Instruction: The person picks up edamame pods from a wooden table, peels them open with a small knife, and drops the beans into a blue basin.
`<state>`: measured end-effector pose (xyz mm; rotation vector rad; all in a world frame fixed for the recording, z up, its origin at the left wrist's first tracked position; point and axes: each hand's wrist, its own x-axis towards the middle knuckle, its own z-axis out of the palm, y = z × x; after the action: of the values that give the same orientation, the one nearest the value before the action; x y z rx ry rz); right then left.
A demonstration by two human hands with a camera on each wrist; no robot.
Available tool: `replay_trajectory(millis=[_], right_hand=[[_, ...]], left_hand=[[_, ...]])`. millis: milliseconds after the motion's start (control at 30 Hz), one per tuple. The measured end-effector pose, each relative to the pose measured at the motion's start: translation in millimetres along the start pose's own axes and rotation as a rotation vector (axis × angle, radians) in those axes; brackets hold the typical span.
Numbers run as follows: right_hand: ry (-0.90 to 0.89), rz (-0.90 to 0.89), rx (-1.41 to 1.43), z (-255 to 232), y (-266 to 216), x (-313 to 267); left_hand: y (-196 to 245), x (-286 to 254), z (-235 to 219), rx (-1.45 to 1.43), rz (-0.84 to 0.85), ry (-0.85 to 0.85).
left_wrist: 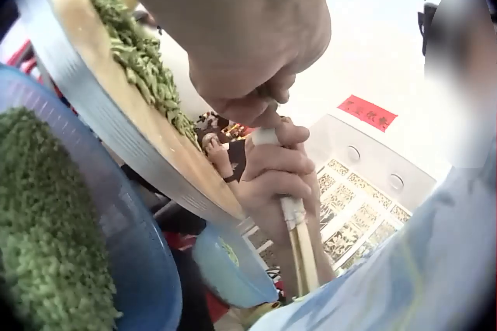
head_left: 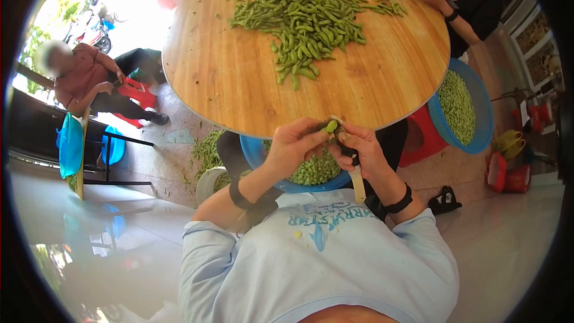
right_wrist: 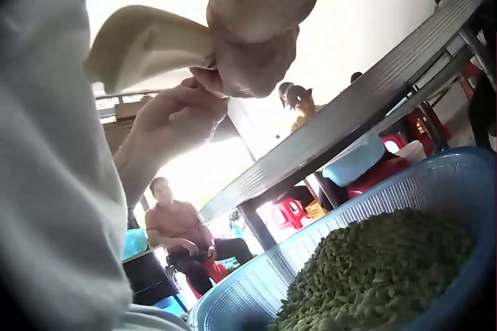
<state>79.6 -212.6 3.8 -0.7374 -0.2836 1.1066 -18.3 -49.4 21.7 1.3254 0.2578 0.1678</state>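
Observation:
Over the front edge of the round table (head_left: 203,98), my left hand (head_left: 294,146) pinches a green soybean pod (head_left: 330,126). My right hand (head_left: 366,151) meets it there and grips a slim tool with a black middle and a pale, flat end (head_left: 357,184). In the left wrist view the tool's pale end (left_wrist: 304,257) looks like two strips side by side, its working end hidden in the fingers. White tape (left_wrist: 265,137) wraps one finger of the right hand. Beneath both hands sits a blue basket (right_wrist: 248,288) holding shelled green beans (right_wrist: 380,269).
Unshelled pods (head_left: 299,21) lie heaped across the tabletop. A second blue basin (head_left: 483,116) of beans stands at the right by a red stool (head_left: 421,137). Pods litter the floor (head_left: 208,152) near a pale bucket (head_left: 209,184). One person sits at left, another works at far right.

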Motion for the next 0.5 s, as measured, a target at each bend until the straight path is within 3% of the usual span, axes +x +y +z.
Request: replay_trajectory(millis=[33,100,167,200,233,267,300,367,500], right_hand=[[-0.003,-0.006,0.003,-3.1,-0.2,0.1],[0.002,0.000,0.015,-6.8,2.2,0.5],[0.020,-0.111,-0.220,-7.7,6.3,1.8],[0.025,-0.107,-0.217,-7.2,8.8,1.2],[0.125,-0.166,-0.413,-6.0,12.4,-0.2],[0.224,-0.222,-0.608,-5.4,15.7,0.1],[0.230,-0.214,-0.606,-6.1,18.2,3.9],[0.292,-0.657,-1.075,-9.1,22.4,11.1],[0.295,-0.609,-1.241,-3.2,16.6,9.2]], left_hand=[[1.4,3.7,-2.5,-0.143,-0.083,-0.044],[1.6,5.4,-2.0,-0.121,-0.129,-0.025],[1.0,2.3,-0.9,-0.097,-0.170,-0.009],[1.4,0.7,1.8,0.057,-0.123,0.014],[0.5,-0.3,3.8,0.210,-0.075,0.036],[-2.2,-0.2,4.6,0.206,-0.082,0.035],[-5.9,-0.7,5.1,0.290,-0.046,0.017],[-11.0,-5.0,6.7,0.369,-0.022,-0.008],[-14.7,-2.9,5.1,0.547,0.086,-0.030]])
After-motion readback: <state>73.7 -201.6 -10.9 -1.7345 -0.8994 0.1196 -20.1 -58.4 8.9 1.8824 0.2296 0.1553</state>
